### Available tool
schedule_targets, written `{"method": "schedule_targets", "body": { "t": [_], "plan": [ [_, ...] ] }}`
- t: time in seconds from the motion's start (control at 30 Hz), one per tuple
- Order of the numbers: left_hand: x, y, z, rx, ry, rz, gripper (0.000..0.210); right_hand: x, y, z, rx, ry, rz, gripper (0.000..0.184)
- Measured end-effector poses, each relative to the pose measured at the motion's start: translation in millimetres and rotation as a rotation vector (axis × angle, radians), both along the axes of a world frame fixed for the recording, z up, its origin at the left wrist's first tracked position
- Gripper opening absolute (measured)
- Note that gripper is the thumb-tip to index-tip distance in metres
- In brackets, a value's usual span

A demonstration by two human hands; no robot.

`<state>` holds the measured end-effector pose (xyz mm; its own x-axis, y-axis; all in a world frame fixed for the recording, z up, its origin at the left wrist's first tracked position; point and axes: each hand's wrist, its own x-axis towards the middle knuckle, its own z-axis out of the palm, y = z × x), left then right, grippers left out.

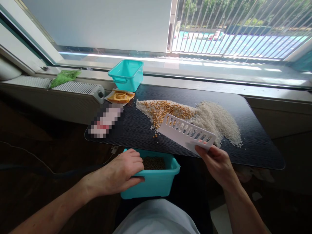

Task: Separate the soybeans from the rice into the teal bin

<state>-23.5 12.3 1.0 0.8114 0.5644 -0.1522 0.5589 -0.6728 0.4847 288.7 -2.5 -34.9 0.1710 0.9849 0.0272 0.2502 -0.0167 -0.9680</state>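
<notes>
Left hand [122, 172] grips the left rim of the teal tub [156, 182], which holds dark grains and sits just below the near edge of the black mat [255, 130]. Right hand [218, 164] pinches a white slotted scraper [186, 133] by its near corner, tilted over the mat. Rice-and-bean pile [190, 115] lies mid-mat, second teal tub [126, 74] at the mat's far-left corner.

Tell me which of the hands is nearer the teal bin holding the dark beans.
Left. The left hand grips the teal bin; the right hand holds the white slotted scraper beside it.
</notes>
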Motion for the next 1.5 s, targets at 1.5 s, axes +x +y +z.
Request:
{"method": "schedule_targets", "body": {
  "t": [1.5],
  "plan": [
    [9.6, -1.2, -0.7, -0.014, 0.001, -0.043, 0.018, 14.3, -23.1, -18.8, 0.374, -0.426, -0.189, 0.028]
  ]
}}
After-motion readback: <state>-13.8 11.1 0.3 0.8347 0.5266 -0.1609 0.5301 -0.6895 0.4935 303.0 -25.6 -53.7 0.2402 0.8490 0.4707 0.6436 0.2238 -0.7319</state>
